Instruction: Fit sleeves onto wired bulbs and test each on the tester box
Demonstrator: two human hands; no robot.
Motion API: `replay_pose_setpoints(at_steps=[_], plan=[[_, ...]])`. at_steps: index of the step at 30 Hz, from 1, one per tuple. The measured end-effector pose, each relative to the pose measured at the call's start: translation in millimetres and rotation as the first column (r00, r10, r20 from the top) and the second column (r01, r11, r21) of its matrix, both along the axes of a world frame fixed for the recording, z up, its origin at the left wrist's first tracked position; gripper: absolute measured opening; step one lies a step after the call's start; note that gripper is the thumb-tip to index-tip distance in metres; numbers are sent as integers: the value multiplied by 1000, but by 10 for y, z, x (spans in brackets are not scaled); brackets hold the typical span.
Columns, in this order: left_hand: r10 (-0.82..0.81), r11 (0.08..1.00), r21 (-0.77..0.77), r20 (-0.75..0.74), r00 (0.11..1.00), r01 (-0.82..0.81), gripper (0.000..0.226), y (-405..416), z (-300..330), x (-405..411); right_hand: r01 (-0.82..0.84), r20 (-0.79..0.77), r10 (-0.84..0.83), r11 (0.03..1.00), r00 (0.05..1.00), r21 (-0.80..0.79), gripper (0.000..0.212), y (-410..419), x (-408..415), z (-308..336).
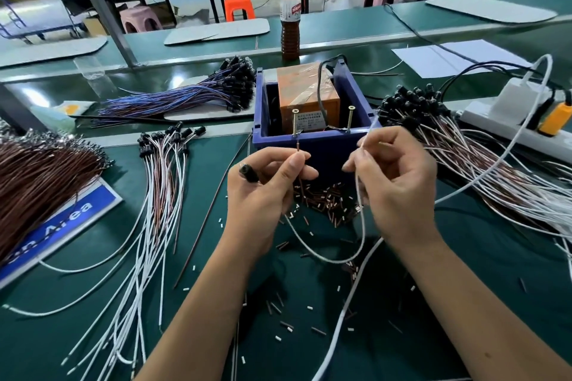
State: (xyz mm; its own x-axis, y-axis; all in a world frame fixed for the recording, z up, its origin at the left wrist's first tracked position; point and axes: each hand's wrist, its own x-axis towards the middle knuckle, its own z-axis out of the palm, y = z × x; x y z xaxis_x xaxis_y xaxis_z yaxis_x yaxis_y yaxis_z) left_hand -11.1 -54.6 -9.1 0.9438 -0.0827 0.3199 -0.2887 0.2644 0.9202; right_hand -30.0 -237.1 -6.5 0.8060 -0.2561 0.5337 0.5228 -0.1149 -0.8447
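Observation:
My left hand (269, 192) pinches a brown wire end upright just below the left brass screw (294, 122) of the blue tester box (322, 145); the black bulb (248, 172) of that wire lies against its palm. My right hand (393, 182) pinches the white wire (360, 219) of the same bulb, its tip raised toward the right screw (350, 119). The white wire loops down between both hands. A heap of small brown and white sleeves (325, 201) lies in front of the box.
Bundles of wired bulbs lie at right (464, 145), centre-left (167, 164), far left (40, 176) and behind (185, 96). A power strip (501, 120) sits at right, a bottle (290, 31) behind the box. Loose sleeves litter the green mat (464, 257).

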Motion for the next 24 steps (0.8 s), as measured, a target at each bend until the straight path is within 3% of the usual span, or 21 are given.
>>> replay_pose_setpoints(at_steps=[4,8,12,16,24], plan=[[277,956,66,112,954,-285,10,-84,18,7,363,55,-360,926,931,-99,21,2,31,-62],[432,890,50,221,874,-453,4,-173,55,-7,453,109,-440,861,891,-230,30,21,31,-72],[558,801,71,272,784,-595,8,-226,50,28,544,200,-506,794,839,-272,25,70,-7,-38],[592,757,102,312,743,-646,10,-254,23,58,577,253,-519,751,817,-321,24,99,-7,-15],[557,775,119,335,759,-621,14,-289,34,64,575,241,-523,738,818,-353,25,93,70,24]])
